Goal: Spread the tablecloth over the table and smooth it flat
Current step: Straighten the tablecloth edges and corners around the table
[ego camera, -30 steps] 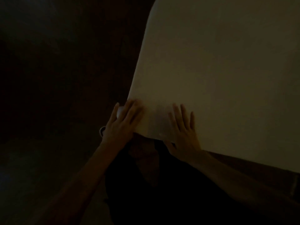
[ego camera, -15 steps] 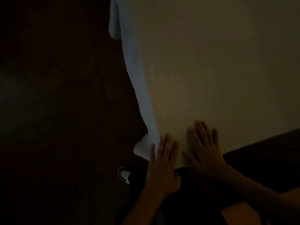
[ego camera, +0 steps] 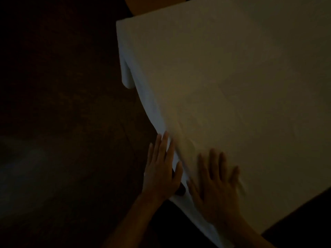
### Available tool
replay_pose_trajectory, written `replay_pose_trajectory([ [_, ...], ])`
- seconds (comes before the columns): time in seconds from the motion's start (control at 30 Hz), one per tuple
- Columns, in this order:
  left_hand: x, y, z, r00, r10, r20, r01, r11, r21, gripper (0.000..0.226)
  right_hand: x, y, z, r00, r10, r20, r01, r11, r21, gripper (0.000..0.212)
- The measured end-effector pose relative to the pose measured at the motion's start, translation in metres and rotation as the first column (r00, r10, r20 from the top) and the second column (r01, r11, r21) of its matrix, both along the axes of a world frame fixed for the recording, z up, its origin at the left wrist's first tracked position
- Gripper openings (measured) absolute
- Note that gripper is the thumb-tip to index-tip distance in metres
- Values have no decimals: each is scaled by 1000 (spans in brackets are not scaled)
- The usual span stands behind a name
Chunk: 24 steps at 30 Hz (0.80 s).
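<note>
A pale tablecloth (ego camera: 232, 86) covers the table and hangs over its left edge, with a corner drooping at the upper left. Faint fold creases cross its top. My right hand (ego camera: 215, 185) lies flat, fingers spread, on the cloth near the front left corner. My left hand (ego camera: 162, 170) lies flat with fingers apart against the hanging side of the cloth at the table's left edge. The table itself is hidden under the cloth. The scene is very dark.
A dark floor (ego camera: 62, 122) fills the left half of the view. A brownish rounded object, perhaps a chair (ego camera: 154, 4), shows past the table's far edge at the top.
The view has shifted, so more of the table's left edge and far corner shows. My left hand has moved from the cloth's corner onto its hanging left side; my right hand stays flat on top.
</note>
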State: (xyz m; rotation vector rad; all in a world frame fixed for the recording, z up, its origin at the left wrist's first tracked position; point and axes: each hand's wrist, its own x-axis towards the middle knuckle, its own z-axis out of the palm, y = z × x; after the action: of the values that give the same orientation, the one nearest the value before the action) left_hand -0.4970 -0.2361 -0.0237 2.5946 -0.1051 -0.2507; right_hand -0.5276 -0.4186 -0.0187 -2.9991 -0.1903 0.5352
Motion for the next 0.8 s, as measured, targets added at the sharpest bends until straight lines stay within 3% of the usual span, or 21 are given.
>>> replay_pose_trajectory([
  [0.13,126,23,-2,939,-306,159,263,933,244,68,5,-2,-9,997,40,71,-37,998,-47,86],
  [0.2,187,46,-4,905,-404,137,336,873,352,67,4,-3,-15,989,25,146,-16,998,-63,84],
  [0.33,261,96,-7,819,-560,122,474,782,405,68,7,-4,-17,977,-1,215,13,998,-56,79],
  [0.43,279,111,-11,816,-558,152,486,805,341,61,8,-1,-11,984,-18,179,31,997,-72,72],
  [0.57,289,127,-6,812,-570,129,519,804,290,58,34,40,-1,951,-195,239,194,981,31,62],
  [0.63,304,141,-6,840,-529,122,480,828,291,58,82,69,7,933,-210,293,169,973,160,63],
  [0.7,327,161,-5,879,-468,90,422,851,313,60,150,110,19,937,-247,245,171,940,294,66],
  [0.8,368,193,-9,927,-374,45,343,888,305,63,249,172,24,958,-198,206,134,948,288,69],
])
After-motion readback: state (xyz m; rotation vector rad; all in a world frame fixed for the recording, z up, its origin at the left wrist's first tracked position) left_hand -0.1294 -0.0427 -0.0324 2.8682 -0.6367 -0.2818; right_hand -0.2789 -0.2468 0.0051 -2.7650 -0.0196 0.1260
